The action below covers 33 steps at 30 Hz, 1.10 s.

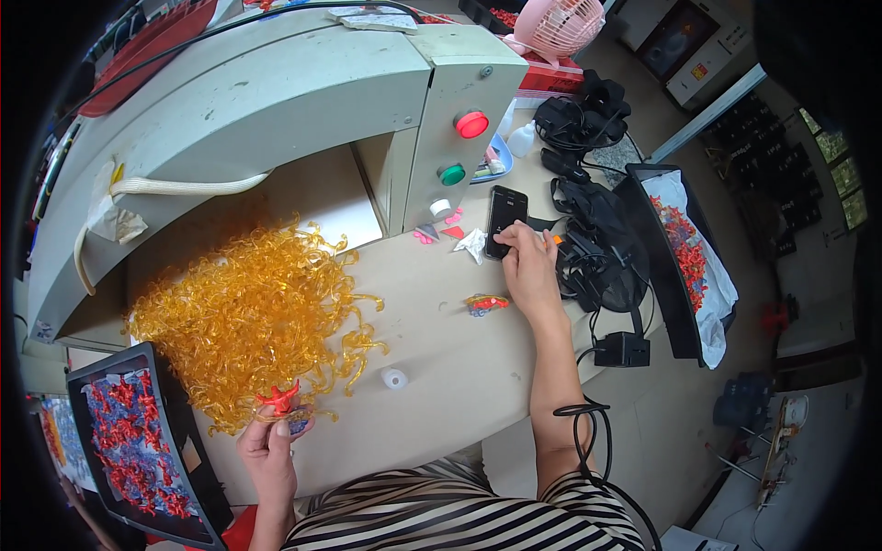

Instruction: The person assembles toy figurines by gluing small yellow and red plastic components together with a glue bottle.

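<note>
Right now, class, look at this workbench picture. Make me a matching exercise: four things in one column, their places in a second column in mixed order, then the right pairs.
Things:
1. small red toy piece
2. black phone
3. pile of amber curly pieces
4. pink fan

Places:
A. far end of the bench, behind the machine
B. under the right hand
C. held in the left hand
D. spread before the machine's opening

Pairs: 1-C, 2-B, 3-D, 4-A

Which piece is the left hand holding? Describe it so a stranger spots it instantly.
Start at the big heap of amber curly plastic pieces on the table. At its near edge, the left hand pinches a small toy figure; its top is bright red, unlike the translucent amber curls.
</note>
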Tool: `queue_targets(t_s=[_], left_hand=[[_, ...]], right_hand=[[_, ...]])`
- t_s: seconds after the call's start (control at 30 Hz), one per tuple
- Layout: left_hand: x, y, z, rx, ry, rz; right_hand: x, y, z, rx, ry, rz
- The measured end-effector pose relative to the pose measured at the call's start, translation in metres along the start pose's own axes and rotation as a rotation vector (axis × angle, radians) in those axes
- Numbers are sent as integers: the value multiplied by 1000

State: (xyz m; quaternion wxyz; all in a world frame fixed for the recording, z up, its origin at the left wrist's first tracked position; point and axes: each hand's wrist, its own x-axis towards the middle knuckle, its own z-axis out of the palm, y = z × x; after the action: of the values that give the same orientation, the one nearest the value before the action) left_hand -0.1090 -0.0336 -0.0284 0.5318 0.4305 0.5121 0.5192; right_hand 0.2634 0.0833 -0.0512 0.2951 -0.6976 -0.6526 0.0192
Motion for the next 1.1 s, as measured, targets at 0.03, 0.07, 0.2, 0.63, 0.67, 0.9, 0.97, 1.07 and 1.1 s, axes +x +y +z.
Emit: queue_targets(t_s=[0.03, 0.07, 0.2, 0.63, 0.67, 0.9, 0.97, 1.07, 1.1], left_hand=[[0, 1, 1, -1, -8, 12], [0, 0, 0, 0, -8, 11], [-2, -2, -4, -14, -2, 19], [-4, 4, 0, 30, -7, 34], [-4, 4, 1, 32, -7, 33], [-6, 3, 1, 13, 0, 28], [-7, 3, 1, 12, -2, 17], [-8, 6, 2, 8, -6, 9], [-8, 7, 3, -2, -5, 6]], right_hand=[[0, -1, -1, 1, -1, 1], [-1, -1, -2, -44, 12, 9], [-6, 10, -7, -219, 51, 49], [-7, 12, -15, -130, 144, 126], [-5, 12, -14, -129, 143, 127], [7, 16, -6, -140, 137, 106], [11, 17, -5, -144, 124, 100], [18, 18, -4, -157, 121, 90], [20, 19, -3, -164, 120, 88]])
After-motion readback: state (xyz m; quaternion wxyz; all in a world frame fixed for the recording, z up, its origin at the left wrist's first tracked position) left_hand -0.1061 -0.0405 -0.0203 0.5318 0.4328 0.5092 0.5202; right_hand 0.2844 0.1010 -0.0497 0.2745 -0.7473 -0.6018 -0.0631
